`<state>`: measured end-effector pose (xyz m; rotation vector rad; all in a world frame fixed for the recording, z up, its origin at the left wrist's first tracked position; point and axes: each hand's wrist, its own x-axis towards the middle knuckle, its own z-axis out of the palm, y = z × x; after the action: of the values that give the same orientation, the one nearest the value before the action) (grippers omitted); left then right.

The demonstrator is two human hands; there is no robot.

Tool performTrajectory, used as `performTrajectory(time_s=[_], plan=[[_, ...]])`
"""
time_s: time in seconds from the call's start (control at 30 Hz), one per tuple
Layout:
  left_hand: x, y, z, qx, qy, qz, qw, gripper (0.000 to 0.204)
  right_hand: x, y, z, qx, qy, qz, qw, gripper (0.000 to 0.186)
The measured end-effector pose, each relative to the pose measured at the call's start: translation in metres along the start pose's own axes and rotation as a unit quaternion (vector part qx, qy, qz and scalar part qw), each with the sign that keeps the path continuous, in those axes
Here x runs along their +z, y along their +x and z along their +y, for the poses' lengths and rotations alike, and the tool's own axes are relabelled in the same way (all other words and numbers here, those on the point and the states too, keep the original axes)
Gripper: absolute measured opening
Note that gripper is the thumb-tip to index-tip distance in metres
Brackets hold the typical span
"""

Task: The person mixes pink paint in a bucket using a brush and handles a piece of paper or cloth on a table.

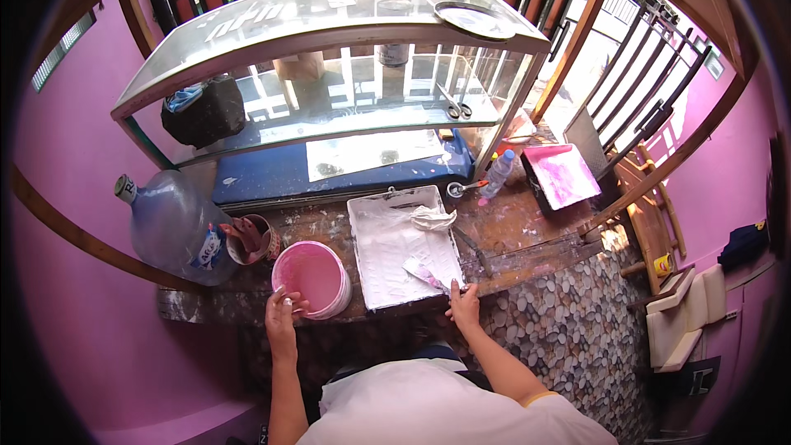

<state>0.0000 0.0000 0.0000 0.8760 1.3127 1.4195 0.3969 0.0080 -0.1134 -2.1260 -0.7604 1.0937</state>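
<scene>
Clearly a paint-smeared brush (423,274), white and pink

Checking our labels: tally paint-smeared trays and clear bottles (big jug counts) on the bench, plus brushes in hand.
Paint-smeared trays: 2 (white-coated tray, pink-coated tray)
Clear bottles: 2 (big jug, small bottle)
Brushes in hand: 1 (brush, right hand)
Total: 5

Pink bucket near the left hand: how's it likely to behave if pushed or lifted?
The pink bucket stands upright on its base, so it should slide sooner than roll. It's near the table's front edge, so pulling it toward the person could tip it off. Its smooth wall looks like plastic, so probably slightly flexible.
</scene>
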Motion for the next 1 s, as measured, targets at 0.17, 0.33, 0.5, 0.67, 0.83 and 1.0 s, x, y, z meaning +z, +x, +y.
performTrajectory(time_s=[0.17,0.33,0.5,0.67,0.83,1.0], plan=[[-0.016,0.014,0.001,0.019,-0.007,-0.026,0.999,0.035,0.000,0.016,0.004,-0.072,-0.035,0.081,0.993,0.060],[-0.058,0.029,0.005,0.006,-0.014,-0.026,1.000,0.036,0.020,0.030,0.012,-0.144,-0.033,0.097,0.984,0.066],[-0.087,0.050,-0.001,-0.005,0.024,-0.011,1.000,0.035,0.012,-0.014,-0.043,-0.172,0.012,0.058,0.983,0.063],[-0.095,0.067,-0.031,-0.008,0.067,-0.011,0.998,0.042,-0.009,-0.081,-0.141,-0.162,0.014,-0.105,0.981,0.049],[-0.091,0.083,-0.061,-0.021,0.057,-0.013,0.998,0.046,0.011,-0.124,-0.214,-0.300,-0.134,-0.183,0.927,0.042],[-0.088,0.084,-0.052,-0.028,0.114,-0.022,0.993,0.058,0.063,-0.150,-0.257,-0.359,-0.282,-0.242,0.856,0.043]])
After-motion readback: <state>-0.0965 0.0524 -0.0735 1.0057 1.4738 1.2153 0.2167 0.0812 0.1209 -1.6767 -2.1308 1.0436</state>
